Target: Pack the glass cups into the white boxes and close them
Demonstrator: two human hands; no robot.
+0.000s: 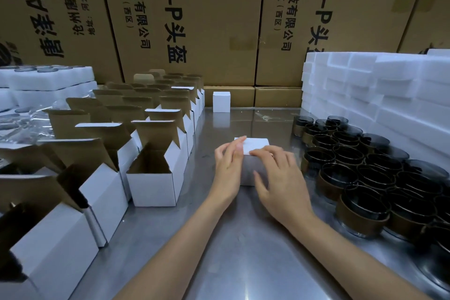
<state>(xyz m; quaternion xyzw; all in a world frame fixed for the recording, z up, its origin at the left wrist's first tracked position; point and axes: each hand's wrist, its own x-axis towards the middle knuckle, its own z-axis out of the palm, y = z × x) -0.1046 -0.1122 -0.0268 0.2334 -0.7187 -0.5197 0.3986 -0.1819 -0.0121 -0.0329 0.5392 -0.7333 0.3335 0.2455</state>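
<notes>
Brown shipping cartons (211, 19) wall off the back of the steel counter (243, 238), so the work is fenced into one reachable patch. White foam blocks (379, 90) are stacked high at the right, likely padding kept at hand. At the left, rows of open white boxes (151, 178) stand with their flaps up, ready to be filled one after another. Dark glass cups (360, 173) with brown sleeves crowd the right side, close enough to pick without stretching. One closed box (221, 101) stands alone at the far end, seemingly a finished one set aside. Centre stage sits the white box (253, 153) in hand: the left hand (227, 168) lies flat-fingered along its left edge and top, the right hand (277, 178) spreads over the lid with thumb against the near face. Neither grip wraps anything; the fingers look to be pressing the lid down to tuck it shut. Whether a cup is inside I cannot tell.
</notes>
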